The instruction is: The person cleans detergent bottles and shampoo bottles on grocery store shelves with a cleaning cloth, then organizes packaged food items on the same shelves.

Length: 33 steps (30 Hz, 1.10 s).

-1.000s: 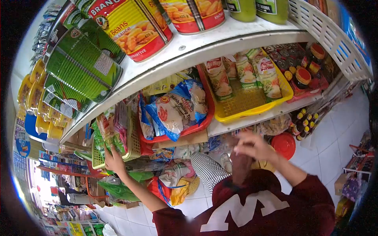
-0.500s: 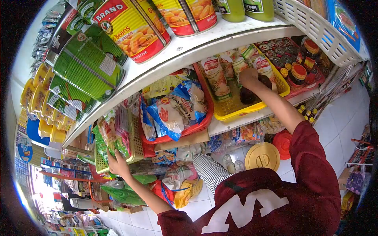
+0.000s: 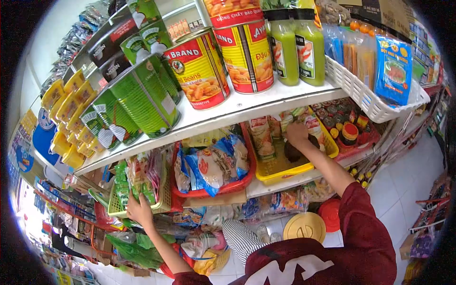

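Note:
My left hand (image 3: 140,211) rests at the front rim of a light green basket (image 3: 162,207), its visible fingers stretched out and apart against the green packets (image 3: 121,183). My right hand (image 3: 298,135) reaches into a yellow tray (image 3: 280,176) under the shelf. Its fingers are curled down and closed beside a dark round item (image 3: 293,153); what they hold is hidden. Upright printed packets (image 3: 262,139) stand left of this hand. Between my hands, a red basket (image 3: 213,191) holds blue and white bags (image 3: 216,164).
Above, a white shelf (image 3: 237,105) carries bean cans (image 3: 195,71), green cans (image 3: 145,102), green bottles (image 3: 285,52) and a white basket (image 3: 380,111). Jars (image 3: 349,134) stand at the right. Below are a round gold lid (image 3: 304,229) and a red lid (image 3: 330,214).
The view has tilted up, showing more of the upper shelf and shifting the lower baskets. My left hand remains at the green basket and my right hand in the yellow tray.

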Tool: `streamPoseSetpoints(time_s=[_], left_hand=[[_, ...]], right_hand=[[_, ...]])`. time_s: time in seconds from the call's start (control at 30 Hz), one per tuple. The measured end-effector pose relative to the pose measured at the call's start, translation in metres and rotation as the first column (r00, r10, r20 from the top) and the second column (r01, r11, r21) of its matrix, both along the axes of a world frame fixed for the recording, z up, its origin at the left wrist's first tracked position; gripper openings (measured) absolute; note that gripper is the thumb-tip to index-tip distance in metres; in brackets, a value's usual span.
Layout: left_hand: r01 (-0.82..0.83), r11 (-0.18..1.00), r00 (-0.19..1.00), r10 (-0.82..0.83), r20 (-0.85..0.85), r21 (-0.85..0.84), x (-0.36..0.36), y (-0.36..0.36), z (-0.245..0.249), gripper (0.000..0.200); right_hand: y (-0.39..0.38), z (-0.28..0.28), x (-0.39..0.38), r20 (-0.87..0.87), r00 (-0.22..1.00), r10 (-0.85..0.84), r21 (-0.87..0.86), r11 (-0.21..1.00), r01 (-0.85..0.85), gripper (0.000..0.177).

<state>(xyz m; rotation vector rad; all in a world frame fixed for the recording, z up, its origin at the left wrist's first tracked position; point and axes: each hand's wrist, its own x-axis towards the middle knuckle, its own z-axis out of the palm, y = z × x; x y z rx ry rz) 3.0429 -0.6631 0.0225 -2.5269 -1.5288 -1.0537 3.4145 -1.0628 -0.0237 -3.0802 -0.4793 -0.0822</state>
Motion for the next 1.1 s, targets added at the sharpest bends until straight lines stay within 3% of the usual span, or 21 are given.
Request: streamPoseSetpoints(time_s=[0.07,0.13,0.23,0.37,0.4,0.43,0.47,0.5,0.53,0.6,0.67,0.73,0.77,0.8,0.83,0.87,0.9,0.93,1.0,1.07,1.1], left_hand=[[0.003,1.0,1.0,-0.003,-0.006,0.004,-0.002,0.002,-0.002,0.047],[0.01,1.0,1.0,-0.01,0.003,0.007,-0.002,-0.001,0.002,0.048],[-0.005,1.0,1.0,0.005,-0.02,0.001,-0.004,-0.005,0.008,0.048],[0.053,0.998,0.999,-0.053,-0.007,-0.04,-0.004,-0.01,0.012,0.051],[0.019,0.999,1.0,-0.02,-0.019,-0.038,-0.003,-0.008,0.01,0.052],[-0.021,0.999,0.999,0.02,-0.031,-0.033,-0.002,-0.005,0.01,0.053],[-0.057,0.998,0.998,0.056,-0.04,-0.029,0.002,-0.003,0.012,0.054],[-0.15,0.967,0.988,0.141,0.056,0.205,0.011,-0.029,0.021,0.056],[-0.051,0.922,0.994,0.008,0.113,0.384,0.01,-0.047,0.036,0.054],[0.207,0.838,0.906,-0.359,0.224,0.505,0.02,-0.088,0.061,0.048],[0.691,0.667,0.581,-0.741,0.336,0.277,0.029,-0.134,0.067,0.041],[0.877,0.477,0.441,-0.757,0.482,-0.053,0.043,-0.191,0.065,0.038],[0.946,0.209,0.325,-0.636,0.7,-0.249,0.058,-0.215,0.06,0.039],[0.944,-0.009,0.282,-0.491,0.824,-0.329,0.071,-0.236,0.045,0.043],[0.895,-0.116,0.198,-0.764,0.614,-0.432,0.088,-0.23,-0.008,0.046],[0.753,-0.188,0.395,-0.638,0.661,-0.631,0.08,-0.261,-0.011,0.05],[0.851,-0.459,0.263,-0.043,0.964,-0.253,0.078,-0.287,-0.016,0.056],[0.747,-0.552,0.454,0.015,0.891,-0.371,0.069,-0.29,-0.025,0.06],[0.75,-0.586,0.443,0.101,0.891,-0.306,0.058,-0.3,-0.046,0.058],[0.684,-0.659,0.486,0.089,0.87,-0.314,0.053,-0.301,-0.075,0.067],[0.647,-0.696,0.506,0.087,0.858,-0.311,0.052,-0.303,-0.084,0.072]], right_hand=[[0.002,-0.001,0.003,-0.021,1.0,0.01,-0.043,0.999,-0.011,0.032],[0.02,-0.038,0.022,0.08,0.984,-0.161,-0.088,0.982,0.168,0.033],[0.036,-0.044,0.021,-0.018,0.981,-0.193,-0.057,0.98,0.192,0.055],[-0.017,-0.02,-0.001,0.031,0.996,0.084,0.408,0.908,-0.089,0.072],[-0.025,-0.019,-0.003,-0.17,0.974,0.149,0.733,0.68,0.023,0.07],[-0.033,-0.021,-0.003,-0.318,0.9,0.297,0.911,0.36,0.203,0.069],[-0.042,-0.038,0.001,-0.403,0.816,0.414,0.914,0.141,0.38,0.066],[-0.046,-0.005,-0.028,-0.45,0.747,0.489,0.851,-0.019,0.525,0.062],[-0.049,0.032,-0.059,-0.48,0.678,0.557,0.734,-0.167,0.658,0.058],[-0.057,0.026,-0.066,-0.358,0.703,0.615,0.741,-0.272,0.615,0.059],[-0.054,0.05,-0.105,-0.266,0.804,0.532,0.878,-0.212,0.43,0.063],[-0.05,0.065,-0.149,0.097,0.963,0.25,0.972,0.183,-0.145,0.072],[-0.047,0.08,-0.176,0.142,0.932,0.332,0.954,0.207,-0.219,0.075],[-0.042,0.093,-0.202,0.177,0.894,0.412,0.932,0.222,-0.286,0.079],[-0.035,0.096,-0.221,0.167,0.83,0.532,0.91,0.24,-0.337,0.079],[-0.033,0.095,-0.235,0.147,0.752,0.643,0.887,0.25,-0.388,0.079],[-0.038,0.091,-0.245,0.102,0.745,0.66,0.88,0.29,-0.377,0.078],[-0.044,0.086,-0.25,0.063,0.735,0.675,0.869,0.325,-0.373,0.078],[-0.062,0.079,-0.242,-0.057,0.662,0.747,0.883,0.347,-0.315,0.071],[-0.075,0.066,-0.243,-0.321,0.581,0.748,0.94,0.176,0.294,0.062],[-0.084,0.062,-0.238,-0.265,0.72,0.641,0.964,0.179,0.196,0.056]])
